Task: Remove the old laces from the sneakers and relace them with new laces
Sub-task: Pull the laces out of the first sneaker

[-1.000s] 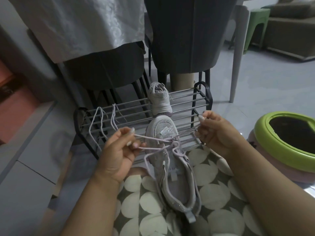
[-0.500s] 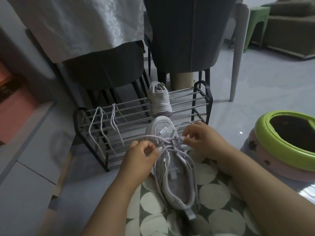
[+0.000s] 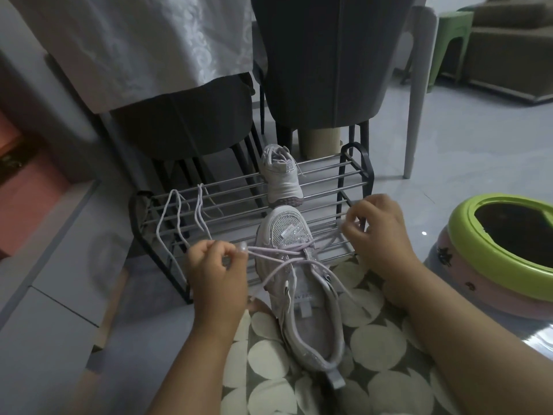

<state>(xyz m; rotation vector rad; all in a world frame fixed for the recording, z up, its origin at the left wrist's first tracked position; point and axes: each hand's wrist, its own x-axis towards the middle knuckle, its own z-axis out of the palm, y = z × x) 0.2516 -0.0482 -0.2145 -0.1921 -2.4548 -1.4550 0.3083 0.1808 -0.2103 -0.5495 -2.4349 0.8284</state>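
Your left hand (image 3: 214, 266) is pinched shut on the lilac lace (image 3: 270, 252), thumb and forefinger pressed together on the strand just left of the sneaker's toe; your right hand (image 3: 378, 232) has fingers curled and pinched on the other end of the same lace, up right of the toe. Lace runs taut between both hands across the lowest eyelets, with a slack loop falling over the open tongue and a loose tail trailing off right onto the fabric. Sneaker (image 3: 302, 292) lies on the spotted cloth (image 3: 380, 348) over your lap, toe pointing away and resting against the front rail of the metal shoe rack (image 3: 341, 190). Second sneaker (image 3: 282, 178) sits on the rack's top bars, directly behind the first, its own lace in place. Two loose laces (image 3: 179, 217) hang draped over the rack's left side. Green-rimmed tub (image 3: 466, 238) on the floor well right of your right arm
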